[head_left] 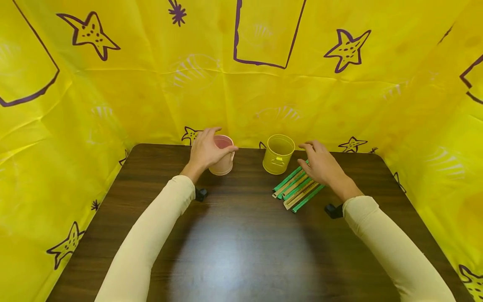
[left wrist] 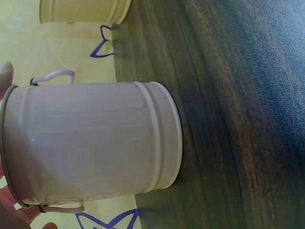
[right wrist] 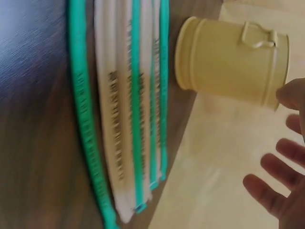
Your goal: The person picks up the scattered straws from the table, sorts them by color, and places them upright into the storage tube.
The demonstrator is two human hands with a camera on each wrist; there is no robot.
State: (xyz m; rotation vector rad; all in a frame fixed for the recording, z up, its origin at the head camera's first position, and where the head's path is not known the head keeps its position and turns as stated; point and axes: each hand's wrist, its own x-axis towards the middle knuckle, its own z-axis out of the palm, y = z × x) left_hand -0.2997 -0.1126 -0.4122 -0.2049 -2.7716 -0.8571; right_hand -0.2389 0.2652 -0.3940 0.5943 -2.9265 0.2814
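Observation:
My left hand (head_left: 205,150) is spread about the rim of a small pale pink bucket (head_left: 222,167), thumb on one side and fingers on the other. The bucket (left wrist: 90,143) stands upright on the table, with a small handle on each side; whether the fingertips press on it is hard to tell. To its right stands a yellow bucket (head_left: 277,161) of like shape. My right hand (head_left: 320,163) hovers with fingers spread beside the yellow bucket (right wrist: 228,57), holding nothing. Below that hand lie several slim green and beige stick packets (right wrist: 114,114) with printed lettering, side by side.
The dark wooden table (head_left: 241,251) meets a yellow patterned cloth (head_left: 226,92) hanging behind and at both sides. Both buckets stand close to the table's back edge, with the packets in front of the yellow one.

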